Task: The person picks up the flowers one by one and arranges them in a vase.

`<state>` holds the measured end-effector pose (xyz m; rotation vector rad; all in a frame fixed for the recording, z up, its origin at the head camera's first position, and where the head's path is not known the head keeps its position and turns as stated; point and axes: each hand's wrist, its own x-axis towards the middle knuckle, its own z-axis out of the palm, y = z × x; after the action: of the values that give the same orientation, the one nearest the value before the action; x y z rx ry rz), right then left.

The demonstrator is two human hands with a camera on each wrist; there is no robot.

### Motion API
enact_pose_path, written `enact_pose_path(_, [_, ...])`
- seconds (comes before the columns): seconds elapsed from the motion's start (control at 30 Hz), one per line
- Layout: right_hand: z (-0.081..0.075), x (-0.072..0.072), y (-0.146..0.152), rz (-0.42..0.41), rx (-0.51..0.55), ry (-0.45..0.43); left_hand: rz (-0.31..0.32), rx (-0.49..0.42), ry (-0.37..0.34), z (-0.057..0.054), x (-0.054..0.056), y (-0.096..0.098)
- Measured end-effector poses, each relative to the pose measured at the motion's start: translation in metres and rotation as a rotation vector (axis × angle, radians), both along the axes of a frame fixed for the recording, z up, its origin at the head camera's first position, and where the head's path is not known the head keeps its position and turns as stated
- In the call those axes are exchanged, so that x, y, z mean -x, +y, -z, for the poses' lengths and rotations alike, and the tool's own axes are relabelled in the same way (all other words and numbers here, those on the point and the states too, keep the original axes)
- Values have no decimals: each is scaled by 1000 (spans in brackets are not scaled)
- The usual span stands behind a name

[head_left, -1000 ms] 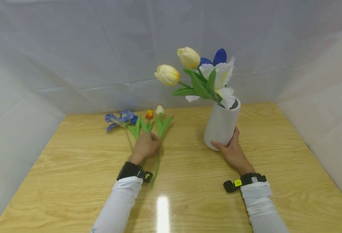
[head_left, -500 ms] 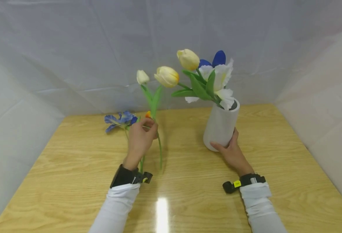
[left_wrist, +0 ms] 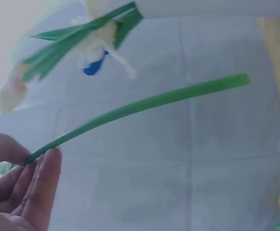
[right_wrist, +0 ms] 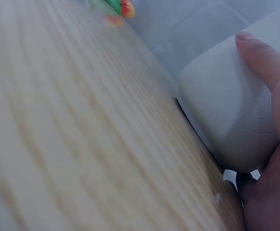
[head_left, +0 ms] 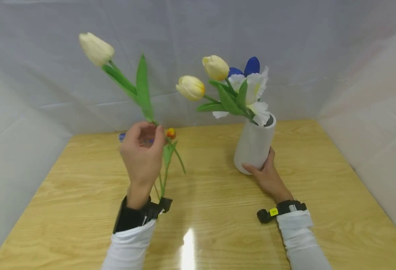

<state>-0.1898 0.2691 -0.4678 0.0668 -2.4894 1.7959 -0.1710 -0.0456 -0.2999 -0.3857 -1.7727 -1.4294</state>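
My left hand [head_left: 142,153] pinches the green stem of a white tulip [head_left: 96,49], held up above the table. Its bloom leans to the upper left, and the bare stem [left_wrist: 149,102] runs out past my fingertips in the left wrist view. At the right, my right hand [head_left: 269,178] grips the base of a white vase [head_left: 254,146], thumb on one side and fingers round the other. That vase stands tilted a little and carries two cream tulips [head_left: 190,88] and a white iris [head_left: 257,88] with blue petals.
On the wooden table [head_left: 218,210], an orange tulip [head_left: 171,133] lies just beyond my left hand. A blue iris [head_left: 122,137] is mostly hidden behind that hand. Pale sheeting [head_left: 285,45] closes off the back and both sides.
My left hand has lifted the white tulip off the table and drawn it up and to the left, its bloom now nearer the camera. My right hand stays on the vase.
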Motion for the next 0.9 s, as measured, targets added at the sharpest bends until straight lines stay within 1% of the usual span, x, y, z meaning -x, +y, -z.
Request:
enact_pose_path(0.07, [-1, 0, 1, 2, -5, 1, -12, -4, 60, -5, -5, 1])
enact_pose_path(0.13, [-1, 0, 1, 4, -11, 2, 2, 0, 110, -9, -10, 3])
enact_pose_path(0.23, [-2, 0, 1, 5, -11, -1, 64, 7, 177, -14, -14, 9])
enact_pose_path(0.4, [-2, -2, 1, 3, 2, 2, 186, -28, 222, -22, -18, 28])
enact_pose_path(0.5, [-1, -2, 1, 2, 0, 4, 241, -28, 246, -27, -20, 40])
enact_pose_path(0.57, [-1, -1, 1, 1, 0, 7, 283, -21, 262, -30, -19, 48])
enact_pose_path(0.63, [0, -1, 1, 2, 2, 10, 311, -11, 276, -33, -18, 55])
enact_pose_path(0.8, [0, 0, 1, -2, 12, 13, 385, -39, 300, -42, -12, 74])
enact_pose_path(0.9, [0, 1, 1, 5, -1, 13, 419, -42, 354, -49, -5, 90])
